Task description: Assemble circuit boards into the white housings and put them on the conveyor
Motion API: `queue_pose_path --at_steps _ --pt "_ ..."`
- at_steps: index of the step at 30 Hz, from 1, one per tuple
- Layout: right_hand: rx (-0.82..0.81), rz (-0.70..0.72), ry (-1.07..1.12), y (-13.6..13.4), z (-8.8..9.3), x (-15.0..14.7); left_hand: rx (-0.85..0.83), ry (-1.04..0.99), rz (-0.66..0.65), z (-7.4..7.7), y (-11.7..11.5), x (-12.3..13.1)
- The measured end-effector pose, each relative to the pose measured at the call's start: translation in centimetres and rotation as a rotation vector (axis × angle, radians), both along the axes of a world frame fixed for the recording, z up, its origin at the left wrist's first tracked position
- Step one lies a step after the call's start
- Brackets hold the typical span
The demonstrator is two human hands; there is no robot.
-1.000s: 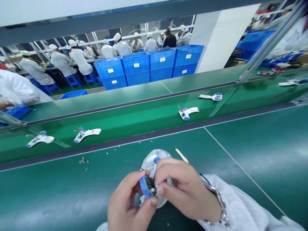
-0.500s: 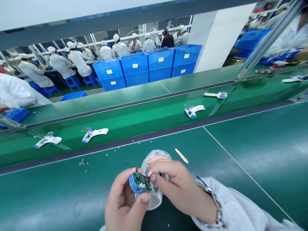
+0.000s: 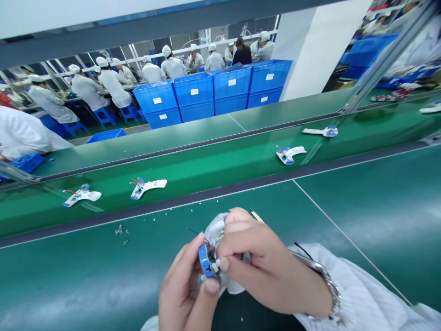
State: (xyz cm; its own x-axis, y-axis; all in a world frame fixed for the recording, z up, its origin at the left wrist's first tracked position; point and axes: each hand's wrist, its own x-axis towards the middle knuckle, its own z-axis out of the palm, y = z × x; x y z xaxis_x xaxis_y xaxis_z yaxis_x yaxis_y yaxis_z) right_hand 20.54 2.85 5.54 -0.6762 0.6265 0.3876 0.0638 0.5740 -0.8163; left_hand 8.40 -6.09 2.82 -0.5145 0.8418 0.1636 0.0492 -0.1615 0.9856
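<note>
My left hand (image 3: 186, 287) grips a round blue plastic part with a green circuit board (image 3: 206, 261) by its edges, between thumb and fingers. The board is tilted and faces my right hand (image 3: 268, 264), and a thin black wire sticks up from its top. With thumb and forefinger pinched, my right hand holds a small white wire connector (image 3: 218, 263) against the board; the fingers partly hide it. Behind both hands lies a clear plastic bag (image 3: 214, 226) with green boards showing inside. A pointed wooden stick (image 3: 256, 215) lies beyond my right hand, partly covered by it.
White handle-shaped housings (image 3: 149, 187) with blue ends and red wires ride on the green conveyor belt (image 3: 213, 165). Small screws (image 3: 119, 229) lie on the green bench (image 3: 86, 271) at left. Blue crates (image 3: 193, 94) and several seated workers are across the line.
The housings on the belt have shifted right. My hands have moved slightly right, the blue part has turned edge-on, and my right hand now covers more of the bag and stick.
</note>
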Motion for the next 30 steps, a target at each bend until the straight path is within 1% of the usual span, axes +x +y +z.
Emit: queue_pose_path --at_steps 4,6,9,14,18,24,28,30 --pt "0.054 0.081 -0.069 0.3 0.4 0.3 0.035 -0.003 -0.103 0.0 0.1 -0.4" --pt "0.084 0.125 -0.086 0.4 0.7 0.4 0.027 -0.022 -0.13 0.1 0.1 -0.5" --pt "0.109 0.15 -0.095 0.6 1.0 0.5 0.005 -0.057 -0.154 0.3 0.1 -0.6" --pt "0.073 0.161 -0.053 0.4 1.0 0.8 -0.028 -0.126 -0.185 0.4 0.1 -0.6" --pt "0.057 0.18 -0.082 0.3 1.1 0.8 -0.036 -0.171 -0.218 0.2 0.2 -0.9" --pt "-0.036 0.216 -0.079 0.6 1.5 0.6 -0.054 -0.211 -0.218 0.2 0.1 -0.7" --pt "-0.042 0.212 -0.061 0.7 1.5 0.6 -0.078 -0.26 -0.244 0.3 0.0 -0.5" --pt "-0.029 0.205 -0.067 0.7 1.4 0.7 -0.086 -0.23 -0.262 0.3 0.1 -0.7"
